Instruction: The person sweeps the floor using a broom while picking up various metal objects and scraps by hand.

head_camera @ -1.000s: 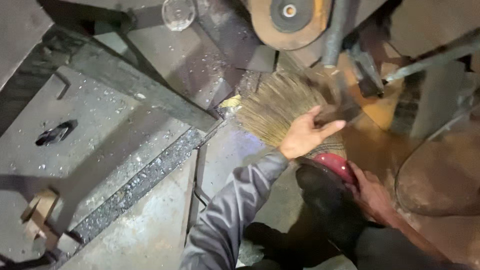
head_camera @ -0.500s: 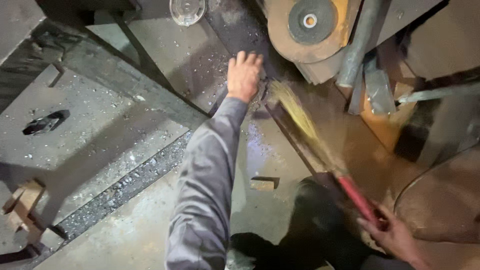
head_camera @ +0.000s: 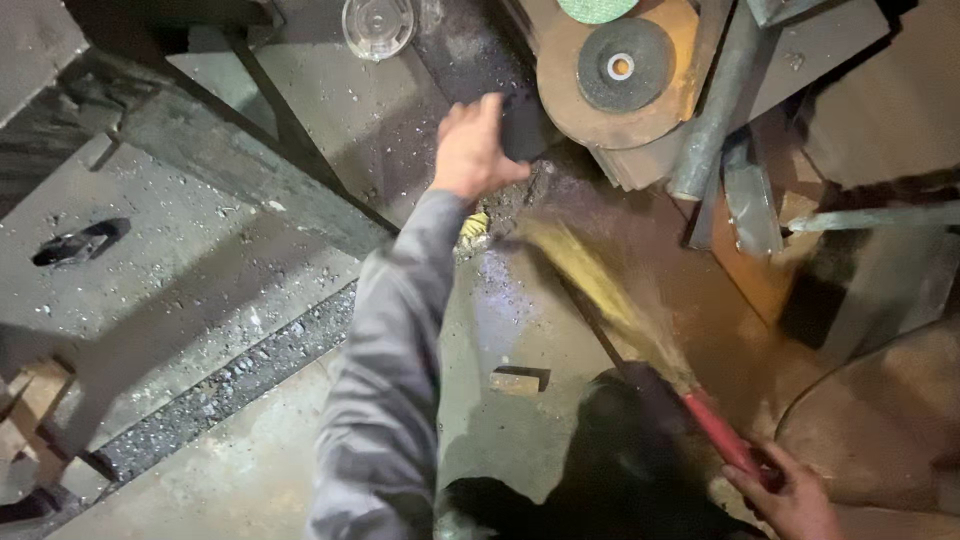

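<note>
Our left hand (head_camera: 472, 150) has moved onto a dark block (head_camera: 522, 128), fingers now clamping it at 12 o'clock. Our right hand (head_camera: 790, 495) is gripping the red-handled broom (head_camera: 620, 300) at 5 o'clock.

No packages, labels, signs or screens show (only workshop clutter).

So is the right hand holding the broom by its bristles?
No, the right hand grips the broom at its red handle end, away from the straw bristles.

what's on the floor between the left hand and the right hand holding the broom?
Head view: the broom itself runs from the right hand up toward the left hand, over gritty debris. A small block lies just beside it.
</note>
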